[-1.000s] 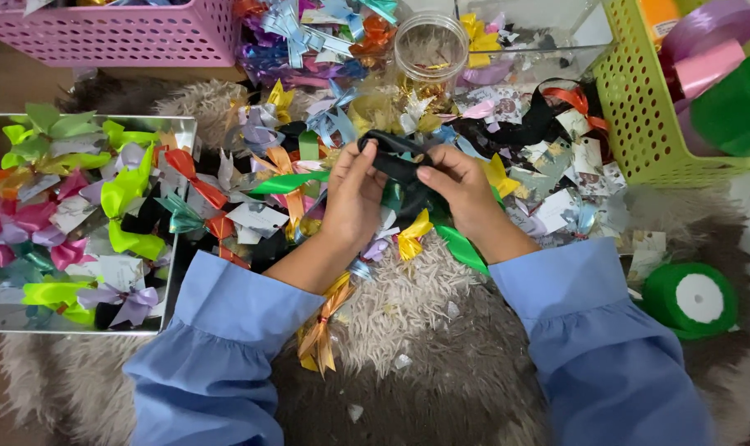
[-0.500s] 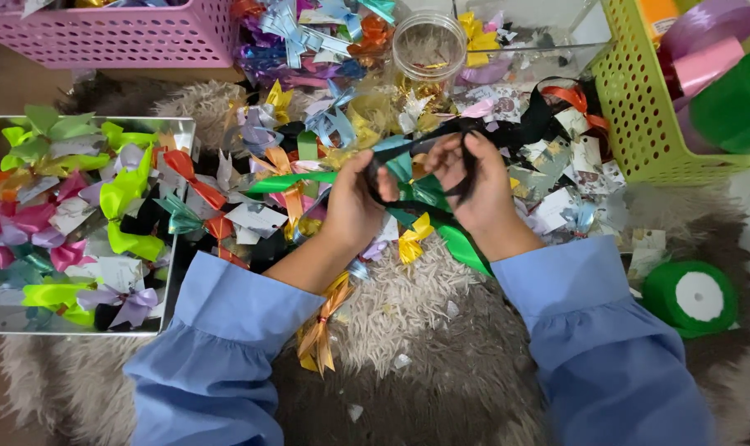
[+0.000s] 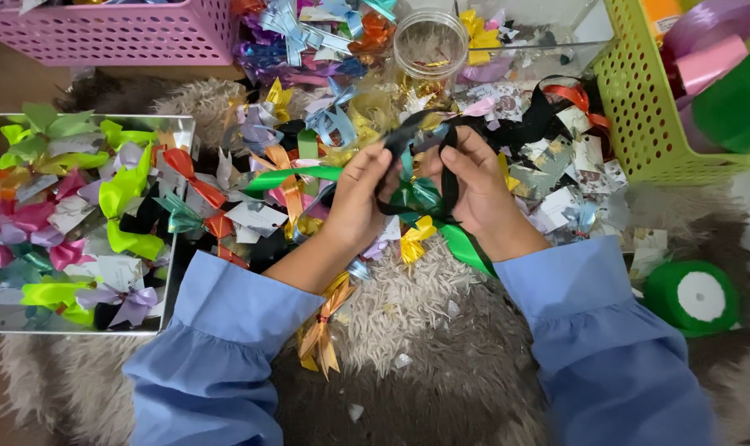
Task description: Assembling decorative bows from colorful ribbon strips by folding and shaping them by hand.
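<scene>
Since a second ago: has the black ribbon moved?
Yes. The black ribbon has been drawn out from a bunched clump into a loop, its top nearer the clear jar, held between left hand and right hand.

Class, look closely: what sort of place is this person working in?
Probably a home craft corner for making ribbon bows. Both hands hold a black ribbon over a shaggy rug, beside a tray of finished bows and a green ribbon roll.
</scene>
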